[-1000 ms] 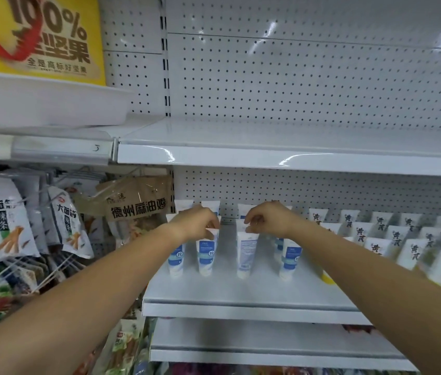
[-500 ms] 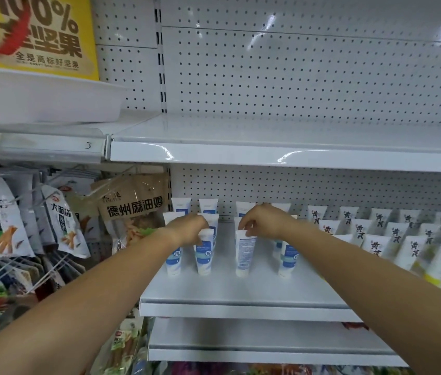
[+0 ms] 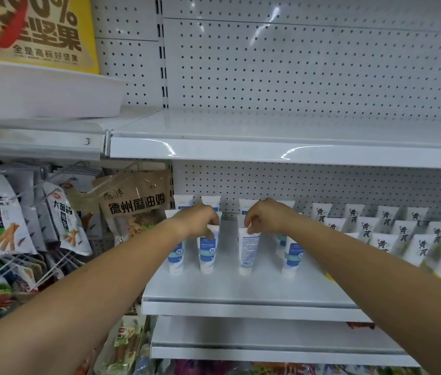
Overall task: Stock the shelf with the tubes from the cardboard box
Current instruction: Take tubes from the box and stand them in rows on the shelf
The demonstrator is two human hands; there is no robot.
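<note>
- The left hand point(image 3: 199, 220) pinches the top edge of a blue-and-white tube point(image 3: 206, 251) with curled fingers.
- The right hand point(image 3: 264, 216) pinches the top of a white tube point(image 3: 248, 250).
- Both tubes stand upright on the shelf point(image 3: 241, 290) under the fingers, with other tubes point(image 3: 292, 257) behind and beside them.

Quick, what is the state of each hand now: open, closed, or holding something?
Left hand: pinches the top of a blue-and-white tube standing on the shelf.
Right hand: pinches the top of the white tube beside it.

Glossy white painted metal shelf point(image 3: 241, 293), perforated matt back panel point(image 3: 295, 71), smooth plastic tubes point(image 3: 247, 250)
</note>
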